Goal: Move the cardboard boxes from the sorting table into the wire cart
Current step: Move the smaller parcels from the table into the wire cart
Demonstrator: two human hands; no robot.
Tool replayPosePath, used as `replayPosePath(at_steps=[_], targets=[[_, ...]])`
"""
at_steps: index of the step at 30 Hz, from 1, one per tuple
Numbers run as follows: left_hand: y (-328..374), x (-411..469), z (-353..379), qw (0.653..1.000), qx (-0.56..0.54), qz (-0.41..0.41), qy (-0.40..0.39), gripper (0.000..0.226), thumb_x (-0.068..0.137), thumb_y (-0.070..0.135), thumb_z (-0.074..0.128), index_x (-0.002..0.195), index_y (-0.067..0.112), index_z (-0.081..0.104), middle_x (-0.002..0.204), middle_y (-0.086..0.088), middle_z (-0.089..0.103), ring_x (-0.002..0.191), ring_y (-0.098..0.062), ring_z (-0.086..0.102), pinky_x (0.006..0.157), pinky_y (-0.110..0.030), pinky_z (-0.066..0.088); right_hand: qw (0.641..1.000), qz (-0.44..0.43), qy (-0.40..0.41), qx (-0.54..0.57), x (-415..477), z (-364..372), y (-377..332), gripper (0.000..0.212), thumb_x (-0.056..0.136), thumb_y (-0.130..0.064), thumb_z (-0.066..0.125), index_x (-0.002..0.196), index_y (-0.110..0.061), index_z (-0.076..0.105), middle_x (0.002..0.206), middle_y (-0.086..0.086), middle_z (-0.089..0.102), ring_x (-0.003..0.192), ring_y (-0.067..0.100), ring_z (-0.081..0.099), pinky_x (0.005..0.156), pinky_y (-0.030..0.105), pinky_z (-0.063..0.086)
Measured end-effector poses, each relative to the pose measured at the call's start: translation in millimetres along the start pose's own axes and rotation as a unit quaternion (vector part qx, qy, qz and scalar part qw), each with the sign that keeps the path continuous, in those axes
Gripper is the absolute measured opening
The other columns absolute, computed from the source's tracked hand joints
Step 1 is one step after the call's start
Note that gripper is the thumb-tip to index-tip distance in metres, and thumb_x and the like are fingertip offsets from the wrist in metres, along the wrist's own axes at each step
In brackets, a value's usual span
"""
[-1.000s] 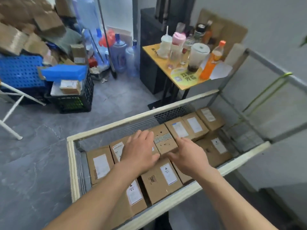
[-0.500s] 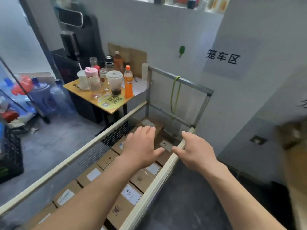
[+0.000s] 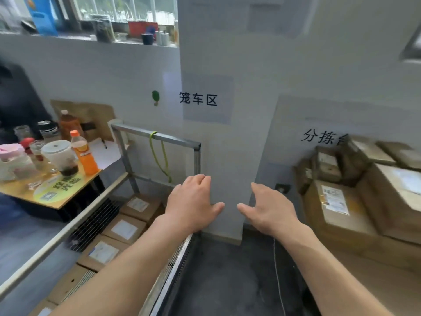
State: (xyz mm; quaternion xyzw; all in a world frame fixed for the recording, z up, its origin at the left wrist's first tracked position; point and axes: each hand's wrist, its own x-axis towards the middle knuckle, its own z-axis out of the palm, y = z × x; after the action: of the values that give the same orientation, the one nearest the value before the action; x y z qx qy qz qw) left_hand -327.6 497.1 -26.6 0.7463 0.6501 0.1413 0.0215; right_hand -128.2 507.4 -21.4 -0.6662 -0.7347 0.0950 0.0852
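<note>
1. Grey wall [image 3: 250, 65] dead ahead, a printed sign [image 3: 198, 100] stuck to it, dark floor [image 3: 227, 281] below.
2. Low on the left sits the wire cart [image 3: 157, 136], with labelled cardboard boxes [image 3: 124, 229] lying flat inside in rows.
3. Over on the right, stacked boxes [image 3: 337, 208] are piled against the wall, blurred toward the edge.
4. Left hand [image 3: 191, 201] hovers above the cart's right-hand rail, fingers relaxed, holding nothing.
5. Right hand [image 3: 271, 206] hangs over the floor between cart and pile, empty too. The hands are apart, with the thumbs pointing at each other.
6. Beyond the cart, a yellow tabletop [image 3: 16, 190] carries cups [image 3: 60, 156] and an orange bottle [image 3: 83, 153].
</note>
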Motion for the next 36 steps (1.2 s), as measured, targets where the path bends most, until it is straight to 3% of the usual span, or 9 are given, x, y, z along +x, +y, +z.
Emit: replayPosePath(at_steps=[5, 10, 16, 19, 21, 28, 32, 36], targets=[[56.9, 39.1, 17.9, 0.999, -0.008, 0.035, -0.017, 0.076, 0.087, 0.065, 0.055, 0.145, 0.018, 0.042, 0.149, 0.001, 0.046, 0.138, -0.021, 0.042, 0.105, -0.040, 0.041, 0.999, 0.041, 0.021, -0.004, 10.1, -17.6, 62.7, 0.063, 0.090, -0.060, 0.057, 0.137, -0.019, 0.050, 0.138, 0.001, 0.057, 0.125, 0.025, 0.055, 0.099, 0.042, 0.046], [102.4, 76.2, 37.8, 0.996, -0.011, 0.081, -0.047, 0.073, 0.088, 0.066, 0.053, 0.142, 0.019, 0.042, 0.147, 0.000, 0.047, 0.137, -0.022, 0.042, 0.102, -0.041, 0.042, 0.996, 0.088, 0.030, -0.003, 20.1, -25.5, 115.9, 0.064, 0.089, -0.062, 0.057, 0.139, -0.022, 0.049, 0.136, -0.002, 0.057, 0.121, 0.023, 0.056, 0.088, 0.038, 0.046], [146.5, 124.7, 65.9, 0.986, -0.025, 0.145, -0.075, 0.074, 0.090, 0.066, 0.050, 0.145, 0.018, 0.040, 0.148, 0.000, 0.045, 0.136, -0.022, 0.042, 0.101, -0.042, 0.043, 0.987, 0.155, 0.044, -0.013, 32.9, -33.6, 166.9, 0.054, 0.089, -0.061, 0.058, 0.127, -0.022, 0.055, 0.125, -0.001, 0.061, 0.114, 0.023, 0.059, 0.089, 0.039, 0.050], [167.3, 154.0, 80.8, 0.978, -0.048, 0.182, -0.091, 0.078, 0.091, 0.065, 0.051, 0.151, 0.018, 0.034, 0.155, 0.000, 0.039, 0.142, -0.022, 0.037, 0.107, -0.042, 0.040, 0.982, 0.181, 0.053, -0.016, 43.3, -39.7, 188.6, 0.049, 0.090, -0.061, 0.058, 0.123, -0.025, 0.056, 0.120, -0.003, 0.063, 0.105, 0.019, 0.061, 0.079, 0.032, 0.049], [179.1, 175.5, 90.1, 0.972, -0.056, 0.208, -0.095, 0.081, 0.091, 0.064, 0.052, 0.153, 0.017, 0.031, 0.157, 0.000, 0.036, 0.144, -0.021, 0.033, 0.110, -0.042, 0.037, 0.978, 0.199, 0.067, -0.014, 51.2, -43.0, 202.0, 0.053, 0.090, -0.060, 0.059, 0.129, -0.025, 0.055, 0.125, -0.004, 0.062, 0.108, 0.017, 0.061, 0.074, 0.028, 0.044], [218.8, 239.4, 120.1, 0.948, -0.065, 0.291, -0.108, 0.082, 0.089, 0.065, 0.056, 0.153, 0.019, 0.033, 0.156, 0.000, 0.039, 0.143, -0.022, 0.035, 0.109, -0.043, 0.039, 0.955, 0.278, 0.103, -0.020, 76.2, -48.2, 243.8, 0.067, 0.090, -0.064, 0.057, 0.144, -0.025, 0.048, 0.141, -0.006, 0.056, 0.126, 0.017, 0.056, 0.086, 0.032, 0.047], [240.8, 256.6, 141.0, 0.936, -0.064, 0.323, -0.122, 0.082, 0.088, 0.067, 0.057, 0.152, 0.021, 0.035, 0.155, 0.000, 0.040, 0.142, -0.021, 0.037, 0.107, -0.042, 0.042, 0.938, 0.330, 0.101, -0.013, 73.5, -36.5, 267.2, 0.066, 0.089, -0.066, 0.058, 0.140, -0.026, 0.050, 0.134, -0.007, 0.059, 0.118, 0.015, 0.059, 0.074, 0.027, 0.040], [262.5, 259.1, 162.3, 0.925, -0.056, 0.343, -0.157, 0.078, 0.087, 0.067, 0.056, 0.148, 0.022, 0.039, 0.152, 0.001, 0.043, 0.139, -0.021, 0.040, 0.103, -0.042, 0.044, 0.923, 0.378, 0.072, -0.009, 64.7, -22.7, 291.2, 0.065, 0.087, -0.066, 0.057, 0.137, -0.025, 0.053, 0.132, -0.006, 0.060, 0.116, 0.016, 0.060, 0.075, 0.031, 0.046]])
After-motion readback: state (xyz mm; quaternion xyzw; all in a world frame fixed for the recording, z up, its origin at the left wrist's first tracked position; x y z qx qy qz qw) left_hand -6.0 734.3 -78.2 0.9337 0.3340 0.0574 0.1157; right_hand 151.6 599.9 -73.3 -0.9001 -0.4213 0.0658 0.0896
